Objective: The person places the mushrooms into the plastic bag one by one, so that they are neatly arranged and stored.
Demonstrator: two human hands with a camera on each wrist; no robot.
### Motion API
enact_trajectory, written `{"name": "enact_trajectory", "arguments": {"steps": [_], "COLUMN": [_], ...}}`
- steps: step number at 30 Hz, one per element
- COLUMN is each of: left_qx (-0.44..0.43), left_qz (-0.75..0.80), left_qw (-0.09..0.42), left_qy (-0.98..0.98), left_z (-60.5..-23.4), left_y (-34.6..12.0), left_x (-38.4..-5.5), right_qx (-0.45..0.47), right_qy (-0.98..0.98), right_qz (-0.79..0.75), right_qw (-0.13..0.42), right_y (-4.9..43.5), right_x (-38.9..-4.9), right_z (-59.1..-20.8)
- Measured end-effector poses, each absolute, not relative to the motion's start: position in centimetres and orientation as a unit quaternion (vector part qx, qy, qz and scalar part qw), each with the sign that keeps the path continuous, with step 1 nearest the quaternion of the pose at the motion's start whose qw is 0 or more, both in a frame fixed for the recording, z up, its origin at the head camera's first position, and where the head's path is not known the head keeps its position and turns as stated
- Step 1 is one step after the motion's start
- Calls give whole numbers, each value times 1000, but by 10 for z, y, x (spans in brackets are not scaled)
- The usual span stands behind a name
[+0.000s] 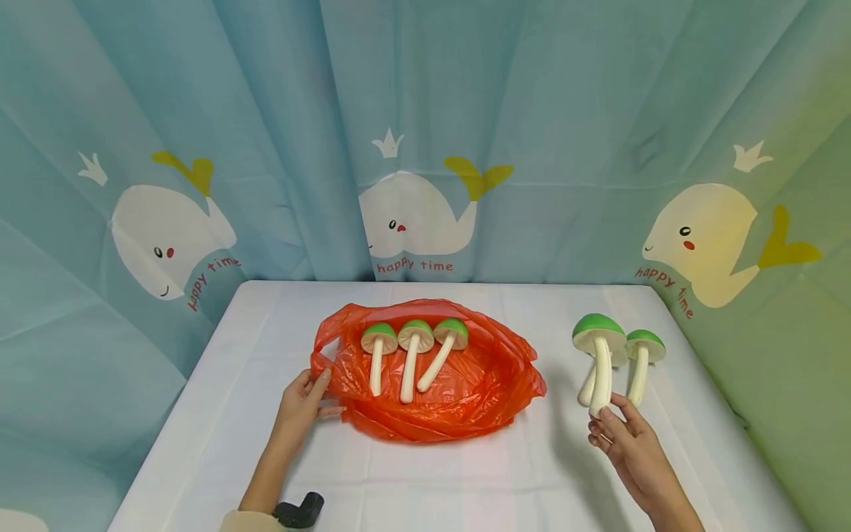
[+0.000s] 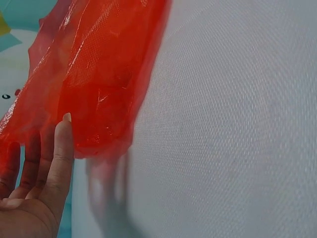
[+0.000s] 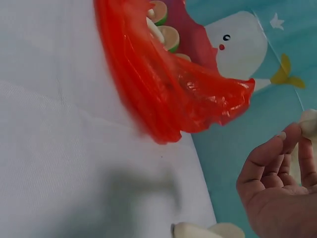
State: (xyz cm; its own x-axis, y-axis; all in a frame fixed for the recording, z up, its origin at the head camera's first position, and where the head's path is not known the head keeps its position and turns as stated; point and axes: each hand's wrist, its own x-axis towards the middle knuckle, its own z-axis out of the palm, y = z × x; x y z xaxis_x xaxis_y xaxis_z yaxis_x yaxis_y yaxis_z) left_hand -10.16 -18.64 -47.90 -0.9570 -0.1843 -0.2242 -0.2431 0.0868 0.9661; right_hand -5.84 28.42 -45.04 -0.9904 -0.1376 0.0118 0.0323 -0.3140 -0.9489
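Observation:
Spread open on the table is a red plastic bag (image 1: 492, 384), with three toy mushrooms (image 1: 415, 347) lying in it, green-capped with pale stems. My left hand (image 1: 301, 405) pinches the bag's left edge; its fingers show through the thin red film (image 2: 101, 79) in the left wrist view. On the right, my right hand (image 1: 634, 447) holds another green-capped mushroom (image 1: 601, 362) upright by the lower stem, raised above the table. Behind it are two more mushrooms, one (image 1: 643, 362) in plain sight and one (image 1: 588, 388) largely hidden by the held one.
A white cloth covers the table (image 1: 412, 488). Blue-green curtains (image 1: 565, 133) with printed whales hang close behind and at both sides. A black strap or band (image 1: 301, 510) sits at my left wrist. The right hand's shadow falls between it and the bag.

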Motion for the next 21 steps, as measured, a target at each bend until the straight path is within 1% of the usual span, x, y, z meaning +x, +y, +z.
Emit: {"name": "enact_trajectory", "arguments": {"steps": [15, 17, 21], "left_qx": [-146, -142, -136], "left_qz": [666, 671, 679], "left_qw": [22, 20, 20], "left_qy": [731, 727, 721], "left_z": [-481, -481, -481], "left_y": [-187, -187, -187], "left_x": [-100, -100, -100], "right_qx": [-129, -137, -142], "right_qy": [644, 648, 631], "right_qz": [-754, -748, -759], "right_qw": [27, 36, 80], "right_y": [253, 249, 238], "right_x": [-60, -61, -62], "right_z": [-433, -432, -431]}}
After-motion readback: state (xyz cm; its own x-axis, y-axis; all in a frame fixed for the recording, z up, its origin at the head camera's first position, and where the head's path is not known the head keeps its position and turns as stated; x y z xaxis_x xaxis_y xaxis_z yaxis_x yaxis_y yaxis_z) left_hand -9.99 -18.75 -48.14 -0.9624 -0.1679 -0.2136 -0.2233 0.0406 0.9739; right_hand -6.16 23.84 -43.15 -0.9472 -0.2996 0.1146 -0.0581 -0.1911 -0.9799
